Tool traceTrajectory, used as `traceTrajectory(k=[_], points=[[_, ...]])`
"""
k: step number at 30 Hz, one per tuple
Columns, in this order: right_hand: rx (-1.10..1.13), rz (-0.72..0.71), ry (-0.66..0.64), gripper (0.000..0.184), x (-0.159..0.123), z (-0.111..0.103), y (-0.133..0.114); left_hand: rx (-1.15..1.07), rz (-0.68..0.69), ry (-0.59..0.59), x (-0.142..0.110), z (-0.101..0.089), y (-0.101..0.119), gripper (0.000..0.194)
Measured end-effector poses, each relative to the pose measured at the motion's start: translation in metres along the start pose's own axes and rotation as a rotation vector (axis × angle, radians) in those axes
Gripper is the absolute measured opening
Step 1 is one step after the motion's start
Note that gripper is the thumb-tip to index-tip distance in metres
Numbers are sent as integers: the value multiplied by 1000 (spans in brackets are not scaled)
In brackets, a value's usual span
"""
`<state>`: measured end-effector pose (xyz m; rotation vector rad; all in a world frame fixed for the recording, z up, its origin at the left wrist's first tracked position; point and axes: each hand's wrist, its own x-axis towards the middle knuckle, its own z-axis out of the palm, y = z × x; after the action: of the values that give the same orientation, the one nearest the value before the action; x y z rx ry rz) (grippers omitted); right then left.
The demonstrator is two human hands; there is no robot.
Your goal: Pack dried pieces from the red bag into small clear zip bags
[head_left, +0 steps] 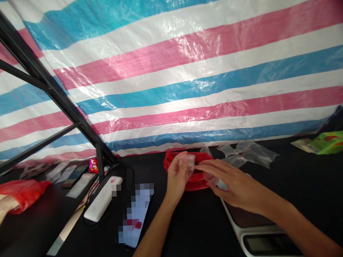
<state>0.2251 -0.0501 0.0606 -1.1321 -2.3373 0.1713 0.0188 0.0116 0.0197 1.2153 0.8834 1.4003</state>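
The left hand grasps a clear plastic sleeve above a red plastic bag; the right hand, partly open, contacts a second clear plastic piece just beside it

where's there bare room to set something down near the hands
A patch of black tabletop lies between the left forearm and the kitchen scale; another lies right of the right hand, below the clear plastic bags. It's crowded around the left hand and the red plastic bag beneath it.
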Motion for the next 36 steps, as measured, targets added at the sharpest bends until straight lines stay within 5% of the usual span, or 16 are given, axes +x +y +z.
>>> traceTrajectory(k=[3, 5, 7, 12, 15, 18, 23, 31, 36], points=[[21, 77, 30, 62, 0, 4, 11, 62, 120, 198, 5, -14, 8, 52], [28, 112, 36, 59, 0, 6, 17, 231, 261, 391, 9, -24, 12, 47], [48, 130, 34, 57, 0, 8, 21, 428, 298, 462, 12, -32, 13, 44], [149, 160, -21, 55, 5, 16, 29, 759, 155, 408, 13, -33, 5, 57], [132, 135, -34, 46, 17, 20, 32, 854, 104, 346, 12, -29, 1, 49], [0, 85, -105, 34, 33, 21, 35, 893, -10, 317, 12, -30, 2, 51], [-306, 139, -215, 40, 56, 23, 37, 895, -167, 282, 15, -35, 1, 50], [-330, 178, -375, 30, 85, 25, 34, 629, -65, 294, 20, -34, -19, 38], [-201, 210, -429, 26, 92, 34, 35, 459, 44, 403, 17, -25, -28, 37]])
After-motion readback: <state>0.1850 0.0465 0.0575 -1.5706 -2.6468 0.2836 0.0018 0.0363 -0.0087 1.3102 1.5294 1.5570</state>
